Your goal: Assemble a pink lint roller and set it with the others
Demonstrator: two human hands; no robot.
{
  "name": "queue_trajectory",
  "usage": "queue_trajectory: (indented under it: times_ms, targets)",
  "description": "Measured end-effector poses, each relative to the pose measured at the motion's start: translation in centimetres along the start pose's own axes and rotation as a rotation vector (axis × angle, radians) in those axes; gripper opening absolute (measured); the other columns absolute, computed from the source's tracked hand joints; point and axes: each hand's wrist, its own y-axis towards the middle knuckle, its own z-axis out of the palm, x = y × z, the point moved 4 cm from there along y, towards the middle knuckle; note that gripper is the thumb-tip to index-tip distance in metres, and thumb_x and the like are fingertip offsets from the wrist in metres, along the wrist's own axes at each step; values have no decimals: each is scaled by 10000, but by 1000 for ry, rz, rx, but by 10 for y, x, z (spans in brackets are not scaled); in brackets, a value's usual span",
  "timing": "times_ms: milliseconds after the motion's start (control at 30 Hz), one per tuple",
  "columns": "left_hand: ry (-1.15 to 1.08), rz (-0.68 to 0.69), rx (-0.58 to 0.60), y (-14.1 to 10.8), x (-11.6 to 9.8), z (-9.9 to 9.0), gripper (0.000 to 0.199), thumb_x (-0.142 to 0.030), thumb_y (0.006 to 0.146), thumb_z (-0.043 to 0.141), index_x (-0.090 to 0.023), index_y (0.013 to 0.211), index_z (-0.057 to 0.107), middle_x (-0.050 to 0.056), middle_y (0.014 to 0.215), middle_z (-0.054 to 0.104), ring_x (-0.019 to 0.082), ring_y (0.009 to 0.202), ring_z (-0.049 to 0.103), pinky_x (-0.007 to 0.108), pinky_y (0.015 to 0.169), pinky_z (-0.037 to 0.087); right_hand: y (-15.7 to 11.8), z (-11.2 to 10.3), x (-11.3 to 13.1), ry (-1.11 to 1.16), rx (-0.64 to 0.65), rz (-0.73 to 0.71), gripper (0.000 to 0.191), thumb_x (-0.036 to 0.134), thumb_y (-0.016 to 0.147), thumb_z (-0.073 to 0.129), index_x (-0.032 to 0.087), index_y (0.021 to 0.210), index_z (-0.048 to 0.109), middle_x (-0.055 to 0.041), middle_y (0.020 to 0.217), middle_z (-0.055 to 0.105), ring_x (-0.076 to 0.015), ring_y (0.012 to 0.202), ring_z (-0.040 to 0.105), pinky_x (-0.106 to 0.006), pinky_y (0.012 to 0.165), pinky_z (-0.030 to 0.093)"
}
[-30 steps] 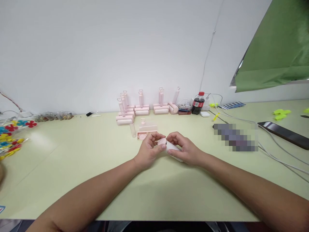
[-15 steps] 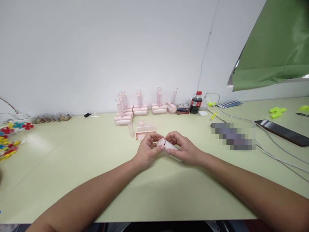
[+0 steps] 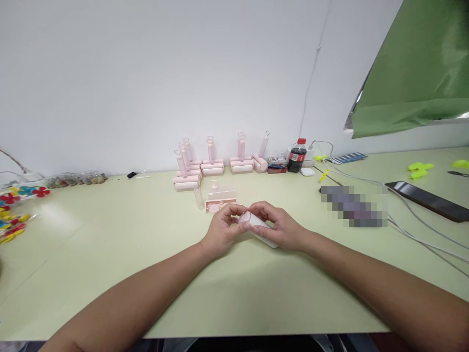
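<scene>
White plastic roller tube, gripped in our right hand; left hand pinches its pink round end cap. Next, we judge, pressing it home squarely.

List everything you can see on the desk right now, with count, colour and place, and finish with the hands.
white roller: one, white with a pink end cap, held in both hands at centre
pink lint rollers: a group, exact count unclear, pink, by the wall behind the hands
loose pink parts: a few, pink and clear, just beyond the hands
cola bottle: one, dark with red cap, by the wall
phone: one, black, far right
cables: several, white, right side
flower toys: many, red, yellow, blue, far left
table: one, pale green
left hand: on the pink end
right hand: around the roller body
</scene>
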Motion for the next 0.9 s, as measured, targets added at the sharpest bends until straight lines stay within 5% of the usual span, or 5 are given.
queue_trajectory:
  times_ms: [200, 300, 567, 733, 900]
  targets:
    - [20, -11, 22, -1, 1, 1, 354, -370, 698, 802, -185, 927, 605, 55, 992, 612, 195, 938, 581, 343, 827, 462, 0, 1, -1, -2, 9, -18, 319, 348, 895, 579, 226, 1188, 543, -46, 1010, 625, -155, 816, 535, -291, 734, 438]
    - [35, 32, 32, -1, 2, 0, 504, -382, 653, 831, -219, 1056, 576, 81, 1182, 547, 215, 1033, 542, 355, 859, 468, -1, 0, -6, 63, -23, 19, 369, 356, 897, 578, 230, 1233, 494, -37, 961, 601, -153, 797, 546, -283, 706, 448]
    - [370, 252, -159, -6, -5, -7, 802, -381, 706, 780, -305, 1364, 329, 111, 1359, 374, 218, 1115, 477, 360, 871, 467, -1, -3, -20, 188, -78, 131, 431, 413, 899, 571, 239, 1268, 431, -60, 1019, 596, -174, 835, 586, -306, 715, 470]
    - [693, 437, 96, -13, -26, 7, 450, -289, 791, 631, -240, 1220, 502, 95, 1183, 569, 222, 1003, 550, 349, 792, 477, 0, -6, -16, 49, -125, 78, 378, 392, 894, 577, 234, 1225, 487, -55, 1010, 614, -172, 849, 575, -306, 741, 463]
    - [1204, 85, -51, -8, -26, -4, 379, -263, 834, 475, -207, 1206, 514, 82, 1080, 625, 225, 860, 609, 351, 709, 472, 0, -15, -13, -85, -205, 55, 365, 366, 881, 575, 217, 1213, 551, -63, 1013, 641, -169, 798, 586, -295, 707, 466]
